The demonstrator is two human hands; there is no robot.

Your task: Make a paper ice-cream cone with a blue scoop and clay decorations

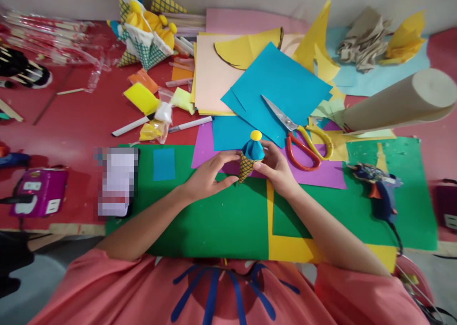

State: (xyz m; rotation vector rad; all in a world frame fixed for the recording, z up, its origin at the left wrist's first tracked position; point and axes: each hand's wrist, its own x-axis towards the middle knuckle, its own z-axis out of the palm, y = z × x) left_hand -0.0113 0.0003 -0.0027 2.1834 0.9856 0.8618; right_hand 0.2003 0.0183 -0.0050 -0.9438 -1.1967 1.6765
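Paper cone (pixel 251 156) sits pinched between my left hand (pixel 207 175) and right hand (pixel 276 170). Fingers hide its lower tip. Phone (pixel 117 181) is blurred out.

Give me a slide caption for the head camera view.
Both hands hold a paper ice-cream cone beside scissors.

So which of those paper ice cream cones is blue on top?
The single cone held between the left hand and right hand; the finished cones at the back are yellow-topped.
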